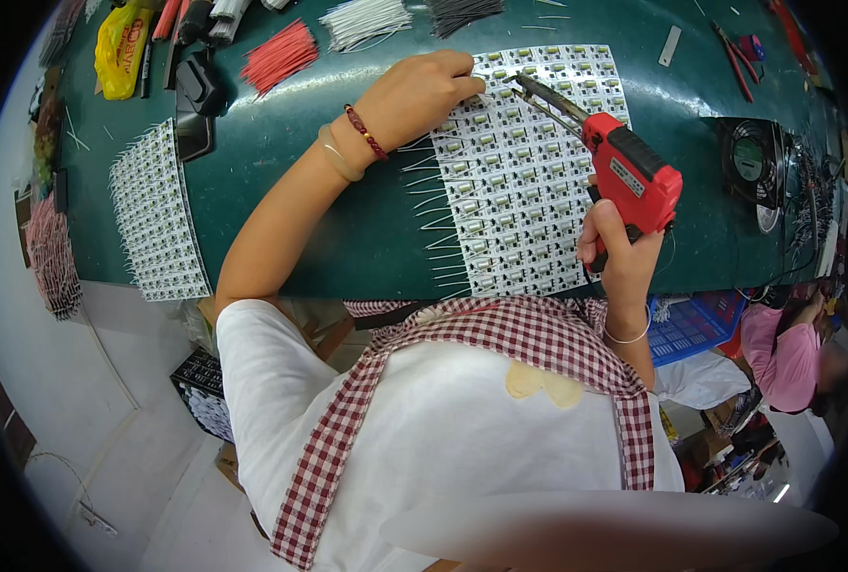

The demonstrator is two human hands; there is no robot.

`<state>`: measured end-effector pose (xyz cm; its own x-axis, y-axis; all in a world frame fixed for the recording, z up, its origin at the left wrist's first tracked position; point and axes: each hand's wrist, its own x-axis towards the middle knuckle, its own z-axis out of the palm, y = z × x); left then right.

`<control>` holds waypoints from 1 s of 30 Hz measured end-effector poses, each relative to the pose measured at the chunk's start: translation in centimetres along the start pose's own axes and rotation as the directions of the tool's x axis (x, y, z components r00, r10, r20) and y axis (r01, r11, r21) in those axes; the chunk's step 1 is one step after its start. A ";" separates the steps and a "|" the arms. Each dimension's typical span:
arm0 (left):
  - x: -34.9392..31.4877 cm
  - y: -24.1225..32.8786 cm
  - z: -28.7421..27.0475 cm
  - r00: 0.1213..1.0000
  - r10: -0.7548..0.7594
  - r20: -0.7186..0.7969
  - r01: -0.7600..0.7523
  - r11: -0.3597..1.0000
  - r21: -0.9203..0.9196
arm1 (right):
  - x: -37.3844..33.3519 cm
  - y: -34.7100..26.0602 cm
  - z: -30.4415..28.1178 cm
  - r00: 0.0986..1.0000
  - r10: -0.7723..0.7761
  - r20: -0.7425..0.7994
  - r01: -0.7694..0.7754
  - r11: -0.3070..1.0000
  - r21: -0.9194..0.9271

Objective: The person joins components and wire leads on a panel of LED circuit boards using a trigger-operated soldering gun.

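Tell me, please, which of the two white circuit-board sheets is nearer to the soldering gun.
The right sheet: the red soldering gun reaches over it, and the left hand is at its upper-left edge. The left sheet lies apart.

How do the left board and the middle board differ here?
The middle board looks wider in this view; the left board looks narrower.
The left hand and the tip of the soldering gun are at the middle board; neither is at the left board.
Both are white and lie on the green table.
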<state>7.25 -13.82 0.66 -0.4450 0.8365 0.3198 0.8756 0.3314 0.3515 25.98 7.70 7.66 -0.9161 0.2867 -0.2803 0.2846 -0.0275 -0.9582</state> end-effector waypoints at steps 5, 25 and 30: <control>0.1 0.2 -0.2 1.000 -0.007 -0.001 0.007 1.000 0.022 | -0.1 0.4 -0.2 1.000 0.001 0.023 -0.001 1.000 0.004; -0.8 3.7 0.7 0.993 -0.030 -0.116 0.048 0.987 0.156 | -0.3 1.2 -0.6 0.998 0.068 0.006 -0.068 0.998 0.018; -0.9 3.6 0.9 0.990 -0.014 -0.140 0.034 0.989 0.141 | -0.3 1.1 -0.5 0.999 0.047 0.014 -0.047 0.998 0.052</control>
<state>10.95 -13.03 0.87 -0.4793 0.7622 0.4351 0.8776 0.4178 0.2349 26.70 8.06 6.67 -0.9057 0.2713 -0.3256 0.3129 -0.0904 -0.9455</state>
